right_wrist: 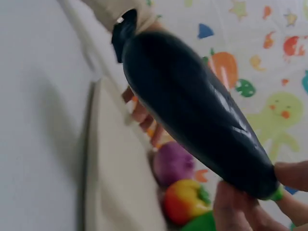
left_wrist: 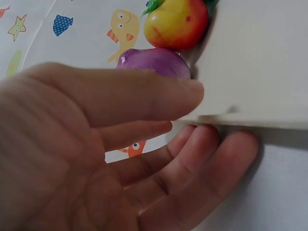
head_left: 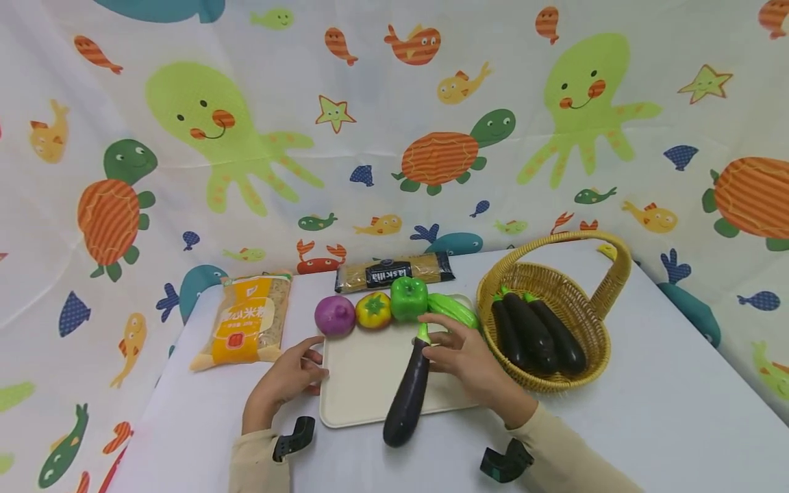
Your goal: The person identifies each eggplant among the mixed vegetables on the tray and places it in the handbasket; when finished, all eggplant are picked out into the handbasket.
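My right hand (head_left: 459, 359) holds a dark purple eggplant (head_left: 408, 397) near its green stem, pinched between thumb and fingers. The eggplant hangs tilted over the cream tray (head_left: 351, 390), its fat end past the near edge. In the right wrist view, the eggplant (right_wrist: 192, 110) appears raised above the tray. My left hand (head_left: 292, 376) grips the tray's left edge; in the left wrist view its thumb lies over the edge and the fingertips (left_wrist: 240, 144) sit below. Several more eggplants (head_left: 533, 335) lie in a wicker basket (head_left: 594, 363) to the right.
Along the tray's far edge stand a purple onion (head_left: 335, 315), a yellow-red pepper or fruit (head_left: 373, 311), a green bell pepper (head_left: 409, 299) and a long green vegetable (head_left: 453, 309). Behind lies a pasta packet (head_left: 394, 272). An orange grain bag (head_left: 249, 318) is at left.
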{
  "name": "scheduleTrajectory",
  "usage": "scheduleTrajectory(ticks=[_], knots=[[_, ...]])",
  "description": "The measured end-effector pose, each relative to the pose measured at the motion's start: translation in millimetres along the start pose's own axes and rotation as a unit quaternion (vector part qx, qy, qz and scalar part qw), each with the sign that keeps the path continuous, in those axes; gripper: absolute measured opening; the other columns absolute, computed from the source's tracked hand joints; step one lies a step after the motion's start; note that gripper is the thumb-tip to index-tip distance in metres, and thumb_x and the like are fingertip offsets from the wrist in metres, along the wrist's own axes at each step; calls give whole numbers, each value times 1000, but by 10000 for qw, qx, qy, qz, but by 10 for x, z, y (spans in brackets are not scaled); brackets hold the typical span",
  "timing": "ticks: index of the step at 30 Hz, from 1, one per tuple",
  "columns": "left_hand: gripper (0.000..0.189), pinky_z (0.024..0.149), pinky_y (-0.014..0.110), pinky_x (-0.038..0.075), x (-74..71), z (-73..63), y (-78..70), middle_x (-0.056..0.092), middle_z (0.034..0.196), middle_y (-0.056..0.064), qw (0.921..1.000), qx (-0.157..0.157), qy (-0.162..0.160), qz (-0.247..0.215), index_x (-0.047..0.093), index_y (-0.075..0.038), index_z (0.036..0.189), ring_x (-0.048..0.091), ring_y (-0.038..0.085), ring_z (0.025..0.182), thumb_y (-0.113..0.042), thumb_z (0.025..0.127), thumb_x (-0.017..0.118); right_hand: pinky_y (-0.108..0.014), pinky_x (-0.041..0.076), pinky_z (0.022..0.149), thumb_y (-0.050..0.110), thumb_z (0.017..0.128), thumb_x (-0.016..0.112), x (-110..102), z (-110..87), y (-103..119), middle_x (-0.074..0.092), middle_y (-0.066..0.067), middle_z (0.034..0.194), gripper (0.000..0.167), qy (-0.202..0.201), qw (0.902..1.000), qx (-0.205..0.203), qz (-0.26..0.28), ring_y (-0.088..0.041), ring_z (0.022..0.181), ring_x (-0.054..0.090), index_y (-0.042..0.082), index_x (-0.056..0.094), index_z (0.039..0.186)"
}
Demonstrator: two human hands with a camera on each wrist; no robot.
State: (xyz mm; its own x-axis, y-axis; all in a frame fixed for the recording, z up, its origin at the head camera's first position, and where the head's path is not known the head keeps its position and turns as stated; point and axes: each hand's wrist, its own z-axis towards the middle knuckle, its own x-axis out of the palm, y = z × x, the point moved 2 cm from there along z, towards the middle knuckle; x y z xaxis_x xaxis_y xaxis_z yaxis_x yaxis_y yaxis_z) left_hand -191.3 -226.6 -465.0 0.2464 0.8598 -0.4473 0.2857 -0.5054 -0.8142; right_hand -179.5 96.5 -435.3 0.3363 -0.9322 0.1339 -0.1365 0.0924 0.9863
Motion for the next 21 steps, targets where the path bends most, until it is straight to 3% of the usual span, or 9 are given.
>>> scheduleTrajectory(ticks=[5, 9, 12, 16, 19, 21], knots=[[67, 71, 37, 62, 0, -2, 7, 56, 112, 16, 10000, 11, 9, 50, 43, -2, 151, 59, 26, 86, 0, 90, 71, -39, 59, 88, 9, 98, 65, -391, -336, 343, 60, -19, 128, 49, 711, 9969, 203, -281, -24, 106, 66, 7, 52, 145], [67, 72, 37, 62, -5, 7, 1, 56, 113, 16, 9999, 9, 8, 121, 43, -3, 151, 59, 26, 86, -1, 91, 71, -41, 59, 91, 0, 100, 56, -894, -512, 625, 61, -16, 129, 46, 1289, 9916, 117, 34, -27, 113, 66, 13, 55, 144], [67, 72, 37, 62, -7, 16, -4, 56, 113, 16, 9999, 5, 10, 155, 43, -2, 152, 59, 26, 85, -1, 91, 71, -41, 58, 92, -4, 102, 47, -1299, -527, 816, 64, -12, 130, 48, 1519, 9881, 36, 241, -27, 116, 67, 17, 56, 144], [68, 72, 36, 62, -8, 19, -5, 56, 112, 16, 9998, -19, 8, 188, 42, -2, 152, 59, 25, 85, -2, 91, 72, -36, 58, 90, -4, 104, 43, -1723, -397, 1006, 68, -5, 119, 47, 1199, 9925, 142, 174, -19, 105, 69, 19, 57, 142], [67, 72, 36, 62, -5, 13, -4, 56, 112, 16, 9998, -37, 4, 195, 42, -2, 152, 58, 25, 85, -3, 91, 72, -33, 58, 87, 1, 104, 50, -1904, -248, 1092, 62, -9, 120, 41, 545, 9959, 214, -686, -16, 98, 67, 17, 55, 142], [67, 72, 36, 62, 2, 9, -3, 56, 112, 16, 9998, -52, 8, 165, 42, -2, 152, 58, 25, 85, -3, 91, 71, -34, 58, 86, 6, 103, 55, -1966, -164, 1129, 56, -16, 130, 43, 147, 9868, 347, -1573, -16, 101, 65, 14, 51, 145]])
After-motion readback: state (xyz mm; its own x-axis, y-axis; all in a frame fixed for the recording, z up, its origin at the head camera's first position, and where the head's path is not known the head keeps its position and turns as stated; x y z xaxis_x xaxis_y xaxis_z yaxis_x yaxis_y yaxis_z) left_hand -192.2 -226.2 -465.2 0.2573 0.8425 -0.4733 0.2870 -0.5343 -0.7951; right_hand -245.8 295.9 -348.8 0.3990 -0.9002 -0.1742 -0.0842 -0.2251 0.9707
